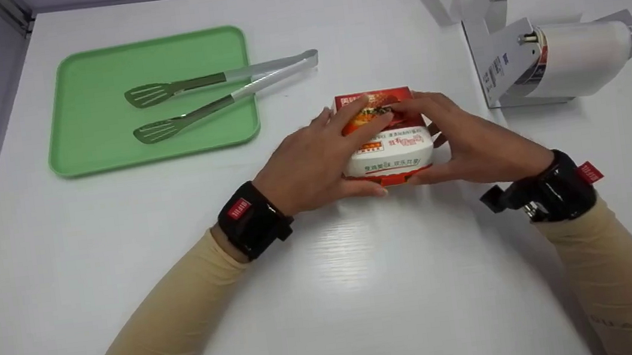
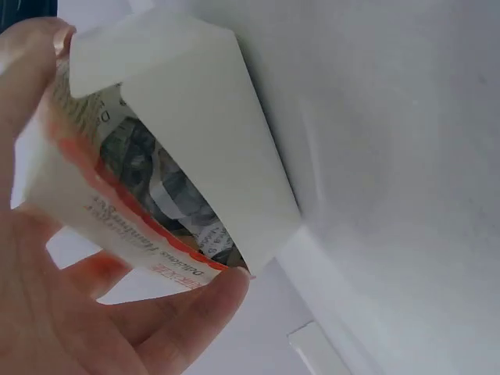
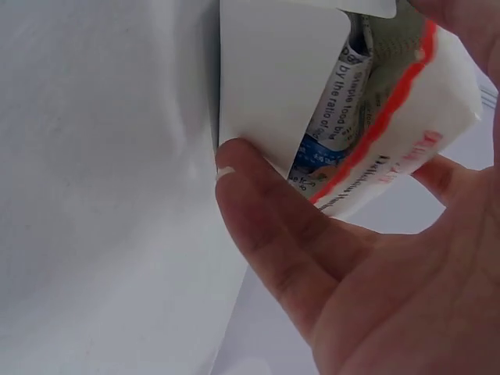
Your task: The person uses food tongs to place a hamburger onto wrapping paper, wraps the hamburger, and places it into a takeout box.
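A red and white paper burger box [image 1: 391, 153], with a food picture on its lid, stands on the white table between my two hands. My left hand [image 1: 314, 162] grips its left side, fingers over the lid and thumb along the front edge. From the right, my right hand [image 1: 471, 137] holds the box, thumb low at the front and fingers on the lid and side. In the left wrist view, crumpled printed wrapping [image 2: 168, 183] shows through a gap between the lid and the white base. The right wrist view shows printed packaging [image 3: 340, 105] through the opposite gap.
Metal tongs [image 1: 273, 77] lie half across a green tray [image 1: 95, 150] at the back left, their handle end over the table. A metal rack [image 1: 495, 68] with rolls of white paper bags [image 1: 579, 58] stands at the back right.
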Action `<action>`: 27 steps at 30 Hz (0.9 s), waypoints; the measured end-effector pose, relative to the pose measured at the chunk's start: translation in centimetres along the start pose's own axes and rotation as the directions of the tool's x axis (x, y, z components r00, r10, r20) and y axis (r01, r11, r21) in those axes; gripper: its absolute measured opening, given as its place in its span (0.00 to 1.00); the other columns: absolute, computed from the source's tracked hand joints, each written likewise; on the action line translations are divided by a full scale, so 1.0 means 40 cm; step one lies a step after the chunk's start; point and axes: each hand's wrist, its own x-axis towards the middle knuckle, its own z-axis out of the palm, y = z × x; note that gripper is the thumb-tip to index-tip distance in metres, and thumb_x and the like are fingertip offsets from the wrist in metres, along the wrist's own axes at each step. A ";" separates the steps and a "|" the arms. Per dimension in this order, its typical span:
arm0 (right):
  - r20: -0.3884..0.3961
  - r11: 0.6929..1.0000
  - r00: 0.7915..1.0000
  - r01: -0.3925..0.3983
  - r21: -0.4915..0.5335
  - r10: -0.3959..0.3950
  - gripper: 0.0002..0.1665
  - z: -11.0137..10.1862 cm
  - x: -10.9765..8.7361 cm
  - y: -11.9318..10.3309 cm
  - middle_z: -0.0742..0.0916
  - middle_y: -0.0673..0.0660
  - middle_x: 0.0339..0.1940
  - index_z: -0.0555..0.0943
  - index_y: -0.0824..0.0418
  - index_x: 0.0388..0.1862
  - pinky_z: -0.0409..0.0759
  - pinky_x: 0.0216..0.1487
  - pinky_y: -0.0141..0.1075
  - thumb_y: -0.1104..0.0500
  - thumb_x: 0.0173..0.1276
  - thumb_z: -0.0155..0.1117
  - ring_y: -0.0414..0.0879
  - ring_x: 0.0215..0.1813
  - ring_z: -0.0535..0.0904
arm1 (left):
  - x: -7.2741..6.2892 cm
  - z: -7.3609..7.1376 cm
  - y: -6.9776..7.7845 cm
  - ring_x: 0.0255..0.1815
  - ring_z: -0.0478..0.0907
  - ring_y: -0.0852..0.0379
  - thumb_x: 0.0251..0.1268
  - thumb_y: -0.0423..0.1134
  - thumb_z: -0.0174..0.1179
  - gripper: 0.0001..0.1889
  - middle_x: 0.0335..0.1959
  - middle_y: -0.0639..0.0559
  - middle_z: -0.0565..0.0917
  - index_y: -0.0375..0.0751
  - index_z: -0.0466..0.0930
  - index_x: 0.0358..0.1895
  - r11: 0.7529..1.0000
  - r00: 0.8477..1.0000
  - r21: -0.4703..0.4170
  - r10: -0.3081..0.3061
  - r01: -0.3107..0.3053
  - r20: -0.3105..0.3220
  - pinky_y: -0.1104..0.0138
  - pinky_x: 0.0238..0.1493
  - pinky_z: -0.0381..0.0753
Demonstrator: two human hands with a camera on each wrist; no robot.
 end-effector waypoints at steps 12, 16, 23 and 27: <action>-0.016 0.999 1.000 -0.022 -0.037 0.022 0.67 0.034 0.017 0.002 0.54 0.57 0.83 0.45 0.40 0.82 0.76 0.69 0.52 0.57 0.55 0.82 0.56 0.78 0.62 | 0.007 0.025 -0.048 0.73 0.68 0.44 0.55 0.81 0.53 0.54 0.82 0.41 0.49 0.68 0.44 0.82 0.975 0.987 -0.161 -0.139 0.151 0.084 0.53 0.66 0.78; -0.025 1.000 1.000 0.000 -0.020 0.000 0.70 0.042 0.023 0.006 0.53 0.57 0.83 0.43 0.41 0.83 0.75 0.70 0.53 0.59 0.54 0.82 0.57 0.79 0.60 | 0.009 0.023 -0.060 0.68 0.68 0.49 0.54 0.80 0.55 0.52 0.79 0.45 0.51 0.71 0.45 0.81 0.960 0.984 -0.227 -0.148 0.166 0.096 0.59 0.61 0.80; -0.034 1.000 0.999 0.007 0.017 -0.007 0.74 0.048 0.023 0.014 0.50 0.55 0.84 0.40 0.39 0.83 0.72 0.72 0.52 0.58 0.52 0.84 0.54 0.81 0.56 | 0.012 0.015 -0.061 0.69 0.66 0.50 0.54 0.81 0.54 0.52 0.80 0.46 0.50 0.74 0.43 0.81 0.949 0.978 -0.248 -0.170 0.195 0.120 0.59 0.60 0.80; -0.055 1.000 0.998 0.020 0.009 -0.019 0.71 0.051 0.023 0.017 0.52 0.56 0.83 0.43 0.40 0.83 0.72 0.73 0.52 0.60 0.54 0.82 0.55 0.81 0.56 | 0.007 0.014 -0.063 0.71 0.66 0.47 0.56 0.79 0.54 0.52 0.81 0.43 0.48 0.74 0.41 0.81 0.958 0.983 -0.235 -0.135 0.162 0.128 0.57 0.62 0.80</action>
